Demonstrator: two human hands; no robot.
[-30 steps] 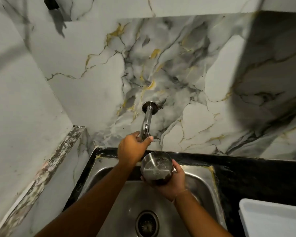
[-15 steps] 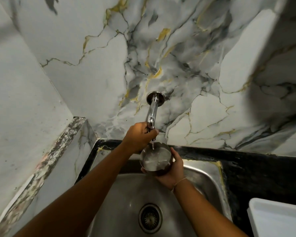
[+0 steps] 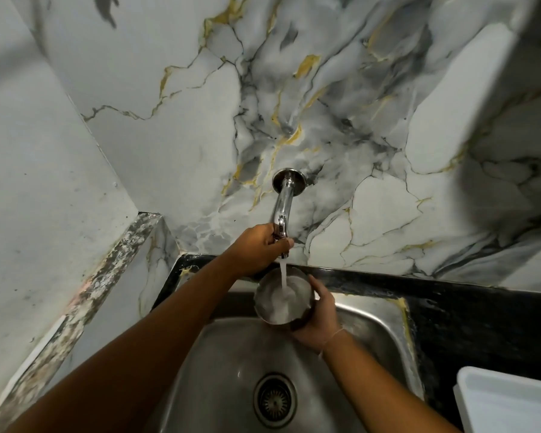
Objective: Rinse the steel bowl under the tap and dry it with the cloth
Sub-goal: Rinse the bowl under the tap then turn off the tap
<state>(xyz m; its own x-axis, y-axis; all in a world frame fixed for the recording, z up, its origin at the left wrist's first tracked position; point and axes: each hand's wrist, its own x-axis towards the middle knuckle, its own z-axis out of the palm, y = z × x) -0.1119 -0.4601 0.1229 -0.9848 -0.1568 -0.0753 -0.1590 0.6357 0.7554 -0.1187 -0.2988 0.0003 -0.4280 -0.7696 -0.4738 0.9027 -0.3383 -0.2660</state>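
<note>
A small steel bowl [image 3: 270, 309] is held upright over the steel sink [image 3: 372, 310], cupped from the right and below by my right hand [image 3: 320, 317]. A chrome tap [image 3: 282, 207] juts from the marble wall. My left hand [image 3: 256, 245] is closed around the tap's lower end. A white stream of water [image 3: 283, 273] falls from the spout into the bowl, and the bowl holds foaming water. No cloth is in view.
The sink drain [image 3: 275, 400] lies below the bowl. A black countertop [image 3: 481, 326] runs to the right, with a white tray [image 3: 509, 401] at the lower right corner. A marble ledge [image 3: 113, 264] and a wall close off the left side.
Water now runs in a full stream into the bowl, where before there was only a trickle. The bowl has filled with foaming water. Both hands keep their holds.
</note>
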